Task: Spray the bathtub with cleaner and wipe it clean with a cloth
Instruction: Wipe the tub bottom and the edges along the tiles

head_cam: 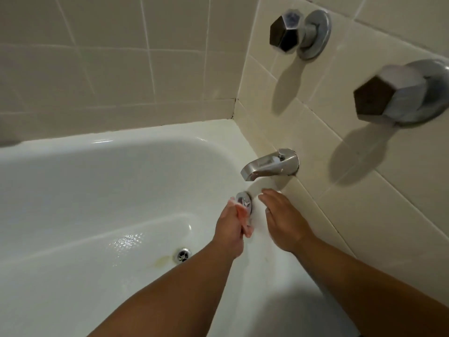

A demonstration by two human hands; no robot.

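Wiping is under way at the tap end of the white enamel bathtub [145,132], which fills the left and centre of the view. The left hand [229,227] is clenched round a small pale pink cloth [244,216] and holds it against the tub's end wall, at the lower edge of the round chrome overflow plate [245,200], just below the brushed metal spout [267,165]. The right hand [283,221] holds nothing: its fingers are straight and lie flat on the tub wall just right of the plate, apparently as a brace. No spray bottle is in view, so whether the spraying step is complete cannot be confirmed directly. A glistening wet patch [127,242] on the tub floor, left of the chrome drain [182,255], suggests liquid has been applied there, though cleaner and plain water cannot be told apart. A yellowish stain [161,260] sits on the floor touching the left side of the drain and is not yet wiped away. The far rim and the long far wall look glossy and unmarked, but whether they have been wiped cannot be told. The two faceted chrome tap handles [286,32] on the beige tiled wall [109,69] at right are untouched at this moment. Assessment: the task is in its wiping stage, roughly midway at best, with work confined to the fittings at the tap end. The floor, the stain by the drain and probably the near wall are left to do.
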